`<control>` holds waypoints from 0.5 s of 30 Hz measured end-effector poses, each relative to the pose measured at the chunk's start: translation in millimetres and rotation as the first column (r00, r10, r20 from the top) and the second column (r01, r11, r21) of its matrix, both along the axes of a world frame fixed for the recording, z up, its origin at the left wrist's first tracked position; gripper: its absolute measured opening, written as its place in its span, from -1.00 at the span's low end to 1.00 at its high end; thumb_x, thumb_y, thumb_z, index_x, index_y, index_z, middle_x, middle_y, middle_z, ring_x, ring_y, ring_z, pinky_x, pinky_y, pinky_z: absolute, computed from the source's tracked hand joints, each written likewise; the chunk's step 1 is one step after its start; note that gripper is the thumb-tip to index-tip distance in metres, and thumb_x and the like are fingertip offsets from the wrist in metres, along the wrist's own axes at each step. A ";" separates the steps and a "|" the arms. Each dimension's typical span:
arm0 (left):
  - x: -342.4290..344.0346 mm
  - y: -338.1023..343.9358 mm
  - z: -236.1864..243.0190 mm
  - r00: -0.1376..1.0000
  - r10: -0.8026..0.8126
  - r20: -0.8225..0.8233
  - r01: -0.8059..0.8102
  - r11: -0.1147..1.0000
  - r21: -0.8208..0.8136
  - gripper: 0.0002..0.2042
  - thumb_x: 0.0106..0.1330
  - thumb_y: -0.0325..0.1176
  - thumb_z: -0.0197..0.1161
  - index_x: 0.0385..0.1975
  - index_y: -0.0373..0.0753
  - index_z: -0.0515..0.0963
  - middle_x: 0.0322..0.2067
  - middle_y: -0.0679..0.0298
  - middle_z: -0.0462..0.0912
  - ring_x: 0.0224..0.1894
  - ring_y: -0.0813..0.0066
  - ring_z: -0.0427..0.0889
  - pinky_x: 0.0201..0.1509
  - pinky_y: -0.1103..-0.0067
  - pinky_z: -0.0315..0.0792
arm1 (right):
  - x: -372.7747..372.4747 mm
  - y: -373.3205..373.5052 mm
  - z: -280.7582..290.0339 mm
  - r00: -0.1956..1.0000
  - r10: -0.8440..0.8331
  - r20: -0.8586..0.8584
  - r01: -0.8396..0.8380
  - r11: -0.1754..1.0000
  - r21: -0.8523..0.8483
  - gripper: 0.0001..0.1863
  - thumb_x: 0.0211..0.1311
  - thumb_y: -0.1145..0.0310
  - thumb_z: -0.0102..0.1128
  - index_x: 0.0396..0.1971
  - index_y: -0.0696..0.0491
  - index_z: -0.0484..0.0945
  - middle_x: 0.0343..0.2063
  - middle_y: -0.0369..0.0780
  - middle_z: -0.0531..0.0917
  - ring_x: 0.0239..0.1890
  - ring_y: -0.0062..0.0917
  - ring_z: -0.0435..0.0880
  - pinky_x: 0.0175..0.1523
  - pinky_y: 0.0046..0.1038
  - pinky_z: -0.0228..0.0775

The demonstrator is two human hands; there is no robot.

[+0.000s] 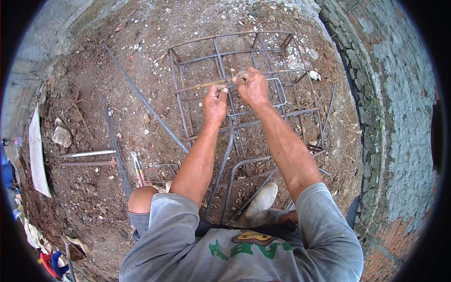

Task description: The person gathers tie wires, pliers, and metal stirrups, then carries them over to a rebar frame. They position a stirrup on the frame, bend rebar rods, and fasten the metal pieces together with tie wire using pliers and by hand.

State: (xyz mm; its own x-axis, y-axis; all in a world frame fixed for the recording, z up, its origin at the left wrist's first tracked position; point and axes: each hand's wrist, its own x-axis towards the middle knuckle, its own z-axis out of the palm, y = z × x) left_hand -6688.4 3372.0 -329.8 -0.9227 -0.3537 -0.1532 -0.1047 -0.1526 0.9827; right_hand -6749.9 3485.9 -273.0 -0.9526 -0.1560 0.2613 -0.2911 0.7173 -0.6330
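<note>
Here both hands work at one joint of the rebar cage [244, 89], which lies on the dirt ground [89, 89] in front of the person's knees. The left hand [215, 104] has its fingers clamped on a horizontal bar, while the right hand [252, 86] has its fingers pinched together on what looks like a thin tie wire [213, 83] at the crossing. To do this well, the left hand should brace the bars firmly so the crossing cannot slip, while the right draws the wire snug and twists evenly. Pliers [138, 168] lie near the left knee.
</note>
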 end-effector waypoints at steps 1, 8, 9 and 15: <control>0.2 -0.4 1.0 1.000 -0.001 0.026 0.001 1.000 -0.003 -0.91 0.28 -0.45 0.12 -0.29 -0.29 0.49 -0.50 0.36 0.56 -0.52 0.72 0.40 -0.45 0.70 0.32 | 1.2 -0.4 0.6 0.999 -0.050 0.005 0.050 0.998 0.032 -0.89 -0.09 0.37 0.30 -0.52 0.07 0.66 -0.41 -0.14 0.60 -0.26 -0.21 0.59 -0.15 -0.26 0.42; -3.0 0.5 5.3 0.994 0.035 0.105 -0.033 0.999 -0.018 -0.90 0.25 -0.42 0.16 -0.31 -0.29 0.51 -0.52 0.34 0.57 -0.49 0.67 0.44 -0.40 0.65 0.35 | 11.4 -10.7 3.7 0.983 -0.179 -0.044 0.181 0.981 0.067 -0.83 -0.09 0.35 0.32 -0.43 0.05 0.65 -0.36 -0.12 0.51 -0.28 -0.18 0.56 -0.13 -0.23 0.41; -6.7 1.5 -3.5 0.995 0.078 0.056 -0.074 0.994 -0.082 -0.89 0.23 -0.40 0.18 -0.32 -0.28 0.53 -0.51 0.31 0.59 -0.49 0.59 0.48 -0.38 0.60 0.38 | 11.8 -9.4 7.0 0.979 -0.200 0.033 0.197 0.978 0.072 -0.82 -0.08 0.34 0.31 -0.42 0.05 0.64 -0.34 -0.11 0.50 -0.27 -0.17 0.56 -0.14 -0.21 0.41; 0.3 7.5 5.0 0.985 0.163 0.048 -0.131 0.909 -0.396 -0.85 0.16 -0.29 0.24 -0.34 -0.19 0.56 -0.49 0.21 0.64 -0.45 0.32 0.61 -0.30 0.45 0.45 | 18.1 -16.0 14.8 0.952 -0.289 0.100 0.269 0.947 0.177 -0.79 -0.02 0.31 0.26 -0.40 0.09 0.54 -0.32 -0.07 0.51 -0.23 -0.12 0.59 -0.16 -0.14 0.43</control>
